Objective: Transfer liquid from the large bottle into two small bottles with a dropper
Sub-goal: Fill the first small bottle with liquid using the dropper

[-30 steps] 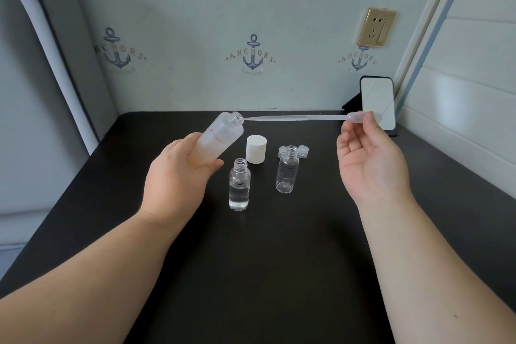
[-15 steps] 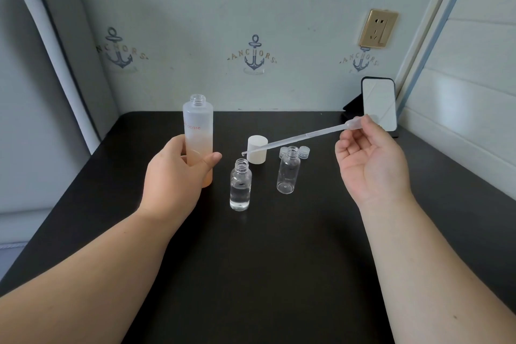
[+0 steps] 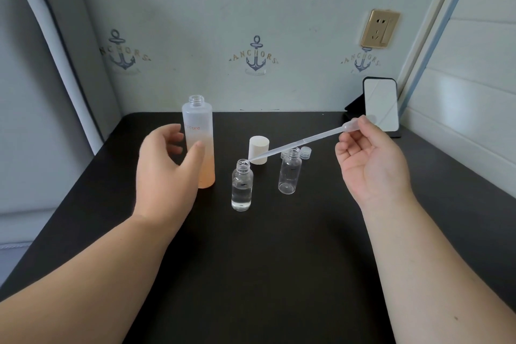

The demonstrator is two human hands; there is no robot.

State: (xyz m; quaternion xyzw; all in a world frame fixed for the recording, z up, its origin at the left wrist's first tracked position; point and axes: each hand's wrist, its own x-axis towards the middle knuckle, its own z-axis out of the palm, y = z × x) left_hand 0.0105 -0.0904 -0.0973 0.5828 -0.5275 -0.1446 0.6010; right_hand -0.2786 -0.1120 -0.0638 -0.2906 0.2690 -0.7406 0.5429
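Note:
The large frosted bottle (image 3: pixel 198 137) with an orange lower half stands upright and uncapped on the black table (image 3: pixel 265 260). My left hand (image 3: pixel 164 167) hovers just in front of it, fingers spread, holding nothing. My right hand (image 3: pixel 371 165) pinches the bulb of a clear plastic dropper (image 3: pixel 296 145), whose tip sits at the mouth of the nearer small bottle (image 3: pixel 242 187). That bottle is about a third full of clear liquid. The second small bottle (image 3: pixel 290 172) stands to its right and looks empty.
A white cap (image 3: pixel 259 149) stands behind the small bottles, with two small clear caps (image 3: pixel 305 152) beside it. A phone (image 3: pixel 381 105) leans on a stand at the back right. Walls close off the table at the back and right.
The large bottle went from tilted in my left hand to standing on the table, and my left hand let go of it. The dropper left its neck and swung down to the nearer small bottle.

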